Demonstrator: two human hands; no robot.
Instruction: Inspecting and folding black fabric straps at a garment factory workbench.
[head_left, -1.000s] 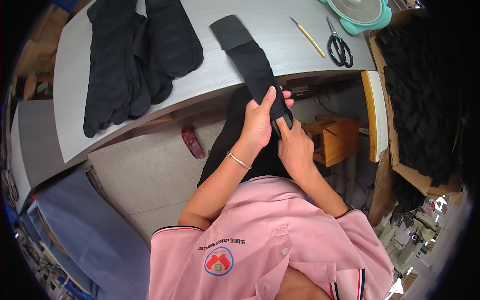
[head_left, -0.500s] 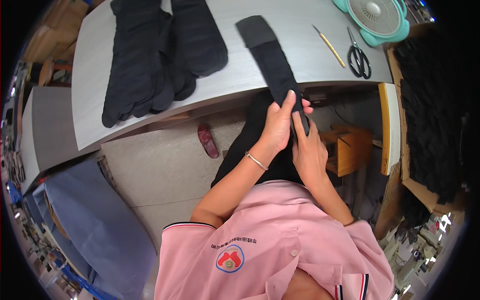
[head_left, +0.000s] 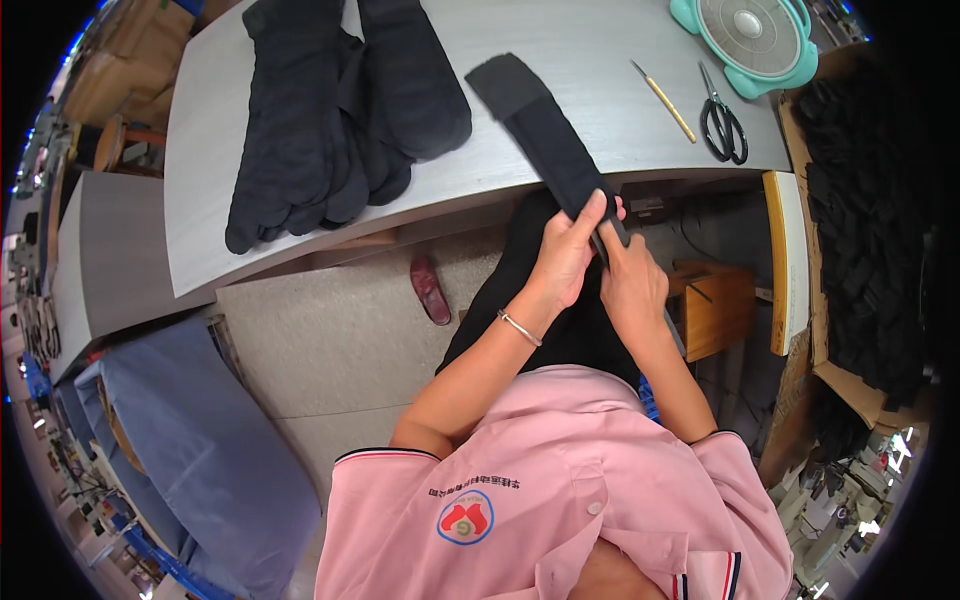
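A black sock (head_left: 548, 135) with a greyer cuff stretches from my hands up over the table's front edge. My left hand (head_left: 567, 255) is closed on its lower part, thumb lying along the top. Close beside it, my right hand (head_left: 636, 282) is closed too, its fingers bent at the sock's lower end; that end is mostly hidden between my hands. To the left on the table lie several black socks (head_left: 290, 130), stacked in overlapping piles.
On the grey table (head_left: 520, 30) at the right lie black-handled scissors (head_left: 722, 128) and a thin tool with a yellow handle (head_left: 668, 105). Behind them stands a turquoise fan (head_left: 748, 25). A cardboard box (head_left: 850, 385) of black items is at far right, a wooden stool (head_left: 718, 312) below the table.
My right hand's fingers have bent in at the sock's lower end, where the index finger was stretched out along it. The whole view has shifted slightly.
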